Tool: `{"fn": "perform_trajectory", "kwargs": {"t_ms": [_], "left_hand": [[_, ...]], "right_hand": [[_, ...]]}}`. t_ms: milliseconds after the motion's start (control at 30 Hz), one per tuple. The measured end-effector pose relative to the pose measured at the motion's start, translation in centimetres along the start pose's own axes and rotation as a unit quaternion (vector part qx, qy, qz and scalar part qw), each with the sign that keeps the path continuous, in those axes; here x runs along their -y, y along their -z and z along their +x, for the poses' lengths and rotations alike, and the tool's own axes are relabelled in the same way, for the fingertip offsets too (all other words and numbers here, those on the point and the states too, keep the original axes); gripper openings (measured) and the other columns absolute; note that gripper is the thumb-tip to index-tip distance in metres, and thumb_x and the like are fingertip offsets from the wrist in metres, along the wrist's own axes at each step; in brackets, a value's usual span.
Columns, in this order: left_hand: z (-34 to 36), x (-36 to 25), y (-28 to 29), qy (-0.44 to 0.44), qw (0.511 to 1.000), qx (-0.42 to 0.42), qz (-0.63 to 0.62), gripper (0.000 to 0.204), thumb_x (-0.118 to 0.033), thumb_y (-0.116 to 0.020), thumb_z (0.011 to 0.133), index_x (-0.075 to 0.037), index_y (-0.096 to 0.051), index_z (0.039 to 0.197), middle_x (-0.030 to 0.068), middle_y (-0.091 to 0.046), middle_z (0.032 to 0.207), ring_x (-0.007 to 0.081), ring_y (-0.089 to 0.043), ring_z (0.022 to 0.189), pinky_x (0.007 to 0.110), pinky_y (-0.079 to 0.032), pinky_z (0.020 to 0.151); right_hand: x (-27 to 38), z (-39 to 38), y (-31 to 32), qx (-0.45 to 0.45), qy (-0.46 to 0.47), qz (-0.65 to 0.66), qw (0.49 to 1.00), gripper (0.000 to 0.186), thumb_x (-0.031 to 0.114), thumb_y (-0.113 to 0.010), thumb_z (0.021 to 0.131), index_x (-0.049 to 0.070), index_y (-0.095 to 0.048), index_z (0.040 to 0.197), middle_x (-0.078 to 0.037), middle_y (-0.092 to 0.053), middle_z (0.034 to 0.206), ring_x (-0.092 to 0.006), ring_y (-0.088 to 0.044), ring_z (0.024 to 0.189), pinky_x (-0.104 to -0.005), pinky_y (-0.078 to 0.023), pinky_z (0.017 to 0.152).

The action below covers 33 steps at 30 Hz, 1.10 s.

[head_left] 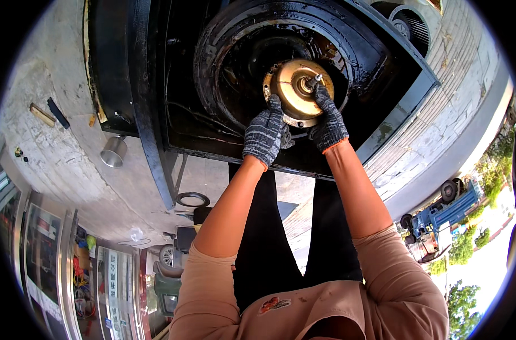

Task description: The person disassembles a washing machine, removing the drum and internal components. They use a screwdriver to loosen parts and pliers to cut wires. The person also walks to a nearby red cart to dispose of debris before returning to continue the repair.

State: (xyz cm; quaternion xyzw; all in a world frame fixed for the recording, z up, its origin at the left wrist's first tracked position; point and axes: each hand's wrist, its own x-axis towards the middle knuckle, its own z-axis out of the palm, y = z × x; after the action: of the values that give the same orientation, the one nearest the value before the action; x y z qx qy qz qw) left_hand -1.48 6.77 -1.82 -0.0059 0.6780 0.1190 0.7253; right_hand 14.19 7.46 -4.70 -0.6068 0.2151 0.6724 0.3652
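Outdoors, a pale concrete pavement (pixel 71 164) runs under a large, grimy black metal housing (pixel 156 68), with shopfronts along the lower left edge and a small blue truck (pixel 439 212) on the road at the right. A short metal cylinder (pixel 114 152) and a black rubber ring (pixel 192 199) lie on the concrete near the housing.

From the head view, both forearms reach up from the lower edge into the housing's round, greasy opening, where a brass-coloured round motor (pixel 294 88) sits with its short shaft (pixel 314 81) sticking out towards the person. The left hand (pixel 264 135), in a grey knit glove, is closed on the motor's lower left rim, fingers curled over its edge. The right hand (pixel 329 119), gloved the same, grips the right side, its fingertips touching the base of the shaft. The motor lies directly beyond both hands, between them, its shaft axis pointing back along the forearms; the right hand is nearer the shaft.
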Motion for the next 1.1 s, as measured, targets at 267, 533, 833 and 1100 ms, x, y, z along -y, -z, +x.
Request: {"fn": "perform_trajectory", "kwargs": {"t_ms": [267, 533, 833, 1100], "left_hand": [[-3.9, 2.3, 8.0, -0.052, 0.997, -0.062, 0.016, 0.045, -0.041, -0.046, 0.099, -0.002, -0.06, 0.082, 0.0017, -0.058, 0.071, 0.0136, -0.055, 0.069, 0.03, -0.048, 0.064], [2.8, 4.7, 8.1, -0.19, 0.976, 0.073, 0.076, 0.047, -0.042, -0.045, 0.099, -0.005, -0.052, 0.128, 0.0077, -0.062, 0.116, 0.0157, -0.062, 0.099, 0.034, -0.054, 0.082], [11.7, -4.3, 3.3, -0.176, 0.919, 0.133, 0.326, 0.056, -0.015, -0.064, 0.088, 0.001, -0.042, 0.137, 0.0074, -0.059, 0.12, 0.017, -0.056, 0.107, 0.029, -0.046, 0.093], [15.1, -4.1, 0.3, 0.214, 0.963, 0.161, -0.004, 0.063, -0.043, -0.063, 0.089, 0.003, -0.046, 0.13, 0.0256, -0.055, 0.124, 0.0357, -0.057, 0.11, 0.04, -0.049, 0.091]], "right_hand": [[-0.5, -5.0, 2.6, 0.001, 0.014, -0.03, 0.999, 0.036, 0.01, -0.07, 0.084, 0.002, -0.059, 0.118, -0.006, -0.067, 0.102, -0.0142, -0.065, 0.09, -0.0283, -0.054, 0.083], [-0.1, -7.3, 2.7, 0.009, -0.01, -0.062, 0.998, 0.034, 0.006, -0.071, 0.084, 0.001, -0.059, 0.116, -0.006, -0.067, 0.1, -0.0131, -0.065, 0.088, -0.0272, -0.056, 0.078], [-1.8, -6.0, 4.2, 0.033, 0.034, -0.178, 0.983, 0.039, 0.008, -0.074, 0.082, 0.001, -0.059, 0.117, -0.006, -0.066, 0.101, -0.0101, -0.063, 0.087, -0.0248, -0.053, 0.079], [-1.8, -5.8, 4.3, 0.048, 0.085, -0.335, 0.937, 0.054, 0.022, -0.079, 0.077, 0.001, -0.054, 0.12, -0.008, -0.065, 0.108, -0.0129, -0.061, 0.097, -0.0281, -0.05, 0.088]]}}
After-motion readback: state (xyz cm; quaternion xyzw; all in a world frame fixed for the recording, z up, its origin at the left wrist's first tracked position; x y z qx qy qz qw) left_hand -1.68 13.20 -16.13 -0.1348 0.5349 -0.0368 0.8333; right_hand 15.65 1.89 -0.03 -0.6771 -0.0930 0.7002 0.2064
